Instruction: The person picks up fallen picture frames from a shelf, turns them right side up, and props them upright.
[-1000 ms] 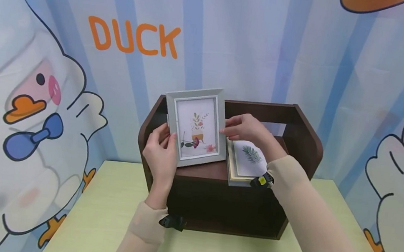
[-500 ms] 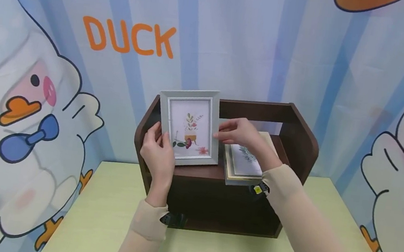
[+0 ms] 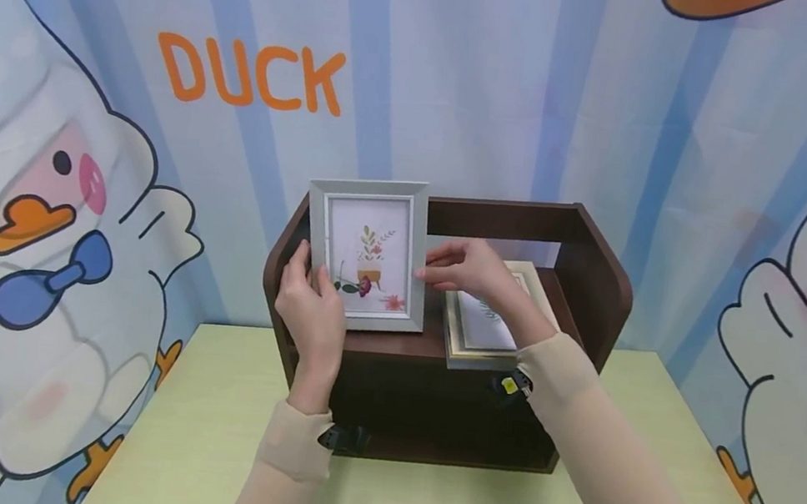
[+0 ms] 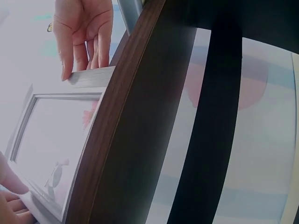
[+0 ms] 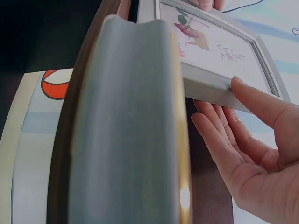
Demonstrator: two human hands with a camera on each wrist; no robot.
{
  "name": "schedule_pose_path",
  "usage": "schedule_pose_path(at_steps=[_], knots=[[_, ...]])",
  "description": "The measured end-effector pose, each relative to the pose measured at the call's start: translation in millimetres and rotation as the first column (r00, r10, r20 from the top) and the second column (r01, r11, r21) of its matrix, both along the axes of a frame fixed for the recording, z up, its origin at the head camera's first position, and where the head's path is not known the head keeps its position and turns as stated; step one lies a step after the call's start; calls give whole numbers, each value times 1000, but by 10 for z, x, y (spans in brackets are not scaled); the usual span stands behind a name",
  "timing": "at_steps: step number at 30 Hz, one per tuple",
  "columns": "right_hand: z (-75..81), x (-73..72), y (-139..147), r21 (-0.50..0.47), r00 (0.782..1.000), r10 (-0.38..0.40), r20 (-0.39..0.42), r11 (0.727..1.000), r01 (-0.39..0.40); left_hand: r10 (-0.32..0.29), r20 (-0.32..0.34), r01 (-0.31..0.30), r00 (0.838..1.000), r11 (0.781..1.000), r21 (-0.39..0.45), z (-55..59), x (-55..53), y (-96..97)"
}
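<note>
A silver-grey picture frame [image 3: 372, 265] with a potted-plant print stands upright, leaning slightly back, on the left part of the upper board of a dark brown shelf [image 3: 429, 411]. My left hand [image 3: 314, 304] holds its left edge, thumb in front. My right hand [image 3: 472, 271] pinches the right edge; in the right wrist view its thumb [image 5: 254, 100] lies on the front rim and the fingers reach behind. In the left wrist view, the right hand [image 4: 86, 32] is at the frame's far side, and the left fingertips [image 4: 14, 177] touch the near side.
Right of the picture frame lies a stack of flat rectangular pieces [image 3: 480, 329], a leaf print on top, partly under my right forearm. The shelf's side panel [image 3: 598, 293] rises at the right. A pale yellow table [image 3: 219, 397] carries the shelf; a duck-print curtain [image 3: 499, 87] hangs behind.
The picture frame has gone from tilted to nearly level and settled slightly lower and to the left on the board. Both hands moved with it and keep their hold.
</note>
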State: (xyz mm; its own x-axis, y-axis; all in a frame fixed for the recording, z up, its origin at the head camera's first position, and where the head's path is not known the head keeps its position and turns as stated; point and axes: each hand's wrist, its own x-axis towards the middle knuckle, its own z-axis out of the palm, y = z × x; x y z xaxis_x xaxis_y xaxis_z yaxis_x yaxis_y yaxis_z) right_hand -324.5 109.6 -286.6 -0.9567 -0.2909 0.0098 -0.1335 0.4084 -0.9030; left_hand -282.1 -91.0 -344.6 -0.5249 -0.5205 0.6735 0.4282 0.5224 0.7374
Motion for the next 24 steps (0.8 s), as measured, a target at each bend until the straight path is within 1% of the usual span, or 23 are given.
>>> schedule_pose_path(at_steps=[2,5,7,8,10,11,13,15,17,20,24], knots=[[2,19,36,2,1000,20,-9,1000,-20,30,-60,-34,998,998,-56,-1,22,20],[14,57,133,13,999,37,-26,999,-37,62,-174,-89,983,985,-149,8,76,85],[28,88,220,37,998,27,-49,999,-25,37,-240,-83,970,979,-185,10,109,150],[34,104,268,52,998,19,-62,999,-15,8,-258,-61,966,979,-196,13,125,191],[43,143,367,97,996,-10,-90,995,19,-62,-263,4,963,976,-217,10,160,279],[45,166,418,129,994,-30,-105,991,43,-104,-252,46,962,974,-223,9,176,325],[36,208,515,183,989,-69,-128,979,92,-184,-204,135,962,963,-232,1,210,414],[20,255,597,226,984,-110,-141,964,141,-255,-136,220,957,948,-229,-16,240,494],[-7,299,665,253,976,-152,-155,949,188,-306,-61,286,950,931,-226,-34,268,565],[-55,358,745,253,963,-206,-174,936,246,-354,56,357,934,904,-236,-70,302,653],[-128,417,817,244,938,-272,-216,915,321,-367,198,410,909,874,-260,-107,333,743]])
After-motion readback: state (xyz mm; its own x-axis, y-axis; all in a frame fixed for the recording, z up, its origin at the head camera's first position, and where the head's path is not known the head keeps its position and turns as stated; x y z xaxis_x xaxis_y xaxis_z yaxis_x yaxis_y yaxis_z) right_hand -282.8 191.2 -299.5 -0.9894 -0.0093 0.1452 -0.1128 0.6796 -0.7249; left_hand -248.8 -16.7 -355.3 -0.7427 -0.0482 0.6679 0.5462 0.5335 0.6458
